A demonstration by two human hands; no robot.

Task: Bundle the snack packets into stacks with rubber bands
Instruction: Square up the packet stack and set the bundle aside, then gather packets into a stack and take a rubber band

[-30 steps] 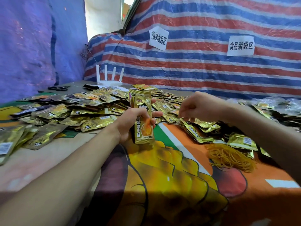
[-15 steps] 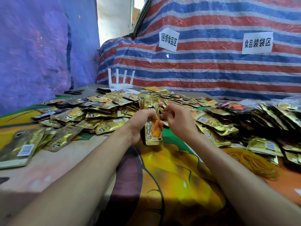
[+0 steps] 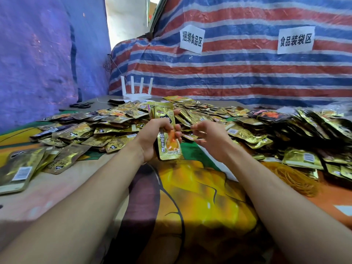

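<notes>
My left hand (image 3: pixel 155 138) grips an upright stack of gold snack packets (image 3: pixel 167 134) above the table's middle. Just to its right, my right hand (image 3: pixel 211 138) pinches a thin rubber band (image 3: pixel 185 128) that stretches between the stack and its fingers. Loose gold packets (image 3: pixel 99 128) lie heaped across the table behind and to the left. More packets (image 3: pixel 304 130), some dark, are piled at the right. A heap of tan rubber bands (image 3: pixel 293 176) lies on the cloth at the right, partly hidden by my right forearm.
A white router (image 3: pixel 136 92) with antennas stands at the back, black scissors (image 3: pixel 81 105) to its left. A striped tarp with two paper signs (image 3: pixel 192 39) closes the back; a blue tarp closes the left. The printed cloth (image 3: pixel 200 197) covers the table in front.
My right hand came from the pile at the right to the stack, then drew a little to the right, pulling a rubber band taut. The left hand kept its hold on the stack.
</notes>
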